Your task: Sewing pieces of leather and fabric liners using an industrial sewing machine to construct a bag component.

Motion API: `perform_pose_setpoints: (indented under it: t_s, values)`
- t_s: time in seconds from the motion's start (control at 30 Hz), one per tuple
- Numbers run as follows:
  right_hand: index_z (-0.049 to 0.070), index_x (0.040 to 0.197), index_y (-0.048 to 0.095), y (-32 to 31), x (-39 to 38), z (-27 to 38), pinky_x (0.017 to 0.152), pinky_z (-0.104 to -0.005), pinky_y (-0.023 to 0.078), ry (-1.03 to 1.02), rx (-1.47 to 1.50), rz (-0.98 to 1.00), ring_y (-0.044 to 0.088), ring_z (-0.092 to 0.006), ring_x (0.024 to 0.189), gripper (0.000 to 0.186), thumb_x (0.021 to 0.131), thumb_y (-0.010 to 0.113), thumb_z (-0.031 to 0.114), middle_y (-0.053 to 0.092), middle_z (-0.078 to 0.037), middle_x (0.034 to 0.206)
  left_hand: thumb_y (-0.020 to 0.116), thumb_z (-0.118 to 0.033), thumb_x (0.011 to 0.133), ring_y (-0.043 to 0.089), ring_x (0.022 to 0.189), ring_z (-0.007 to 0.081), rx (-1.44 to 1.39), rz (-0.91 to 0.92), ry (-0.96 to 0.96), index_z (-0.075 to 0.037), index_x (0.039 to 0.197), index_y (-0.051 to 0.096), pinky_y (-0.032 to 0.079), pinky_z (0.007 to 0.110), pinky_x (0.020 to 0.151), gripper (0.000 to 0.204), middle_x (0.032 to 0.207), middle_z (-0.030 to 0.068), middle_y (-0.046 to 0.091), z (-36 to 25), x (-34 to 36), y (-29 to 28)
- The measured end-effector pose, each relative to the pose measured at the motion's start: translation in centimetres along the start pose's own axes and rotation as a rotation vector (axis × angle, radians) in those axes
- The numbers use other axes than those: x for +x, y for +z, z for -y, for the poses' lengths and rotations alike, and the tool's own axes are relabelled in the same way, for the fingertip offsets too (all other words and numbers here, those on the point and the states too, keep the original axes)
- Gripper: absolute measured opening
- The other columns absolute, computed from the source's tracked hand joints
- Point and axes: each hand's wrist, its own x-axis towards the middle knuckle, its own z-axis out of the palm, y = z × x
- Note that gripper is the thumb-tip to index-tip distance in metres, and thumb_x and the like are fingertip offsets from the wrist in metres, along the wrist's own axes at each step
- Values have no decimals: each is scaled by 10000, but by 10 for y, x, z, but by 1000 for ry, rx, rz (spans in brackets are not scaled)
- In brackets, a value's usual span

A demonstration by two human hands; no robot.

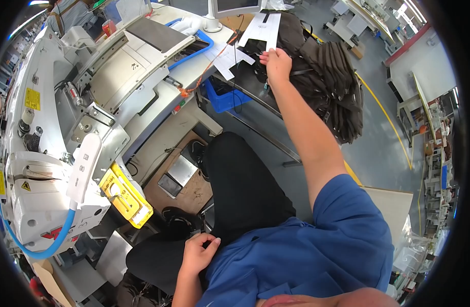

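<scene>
My right hand (276, 65) reaches to the back table, fingers curled at the lower end of a white cut-out template (260, 28); what they grip is unclear. A small teal-tagged object (266, 86) hangs just below them. A second white template (223, 61) lies to the left beside an orange cord (199, 83). A pile of dark folded fabric pieces (337, 87) is right of that hand. My left hand (199, 250) rests curled on my lap at the waist; whatever it may hold is hidden.
A white sewing machine (46, 199) fills the left, with a yellow tray (135, 204) at its front. A blue crate (219, 103) sits under the table. A blue-rimmed tray (207, 38) and monitor stand (212, 23) are at the back. A yellow-lined aisle runs right.
</scene>
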Motion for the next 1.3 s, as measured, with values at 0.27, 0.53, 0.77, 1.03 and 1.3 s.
perform_pose_setpoints:
  t_s: [0.27, 0.53, 0.77, 1.03, 1.3]
  values:
    - [-50, 970, 629, 4, -14, -24, 529, -331, 538, 365, 31, 310, 659, -225, 625, 227, 956, 564, 167, 655, -135, 813, 779, -164, 840, 604, 629, 208, -5, -12, -27, -14, 838, 720, 459, 319, 581, 161, 716, 102, 641, 3, 2, 4]
    - [13, 1078, 589, 10, -7, -53, 600, -359, 507, 695, 192, 287, 631, -202, 739, 308, 944, 623, 288, 638, -95, 930, 781, -168, 841, 596, 609, 194, -11, 35, -35, -16, 845, 724, 452, 312, 563, 162, 717, 103, 642, 10, 6, 10]
    - [109, 1101, 642, 22, -3, -55, 587, -324, 452, 694, 240, 257, 600, -163, 696, 227, 936, 667, 263, 669, -30, 897, 780, -176, 856, 577, 598, 160, -55, 47, -55, -13, 850, 724, 438, 294, 551, 172, 720, 90, 648, 14, 9, 14]
    - [43, 985, 652, 49, -26, -51, 552, -320, 427, 709, 169, 285, 567, -151, 684, 161, 894, 696, 168, 621, -52, 820, 778, -176, 857, 582, 601, 162, -41, 49, -61, -9, 852, 723, 439, 297, 553, 176, 724, 95, 649, 18, 14, 13]
    - [60, 956, 633, 57, -30, -25, 502, -307, 392, 614, -28, 246, 516, -131, 638, 169, 932, 662, 225, 550, -18, 758, 625, -5, 904, 644, 696, 159, -191, 31, -171, 10, 1061, 692, 520, 287, 668, 172, 885, 113, 686, 23, 13, 12]
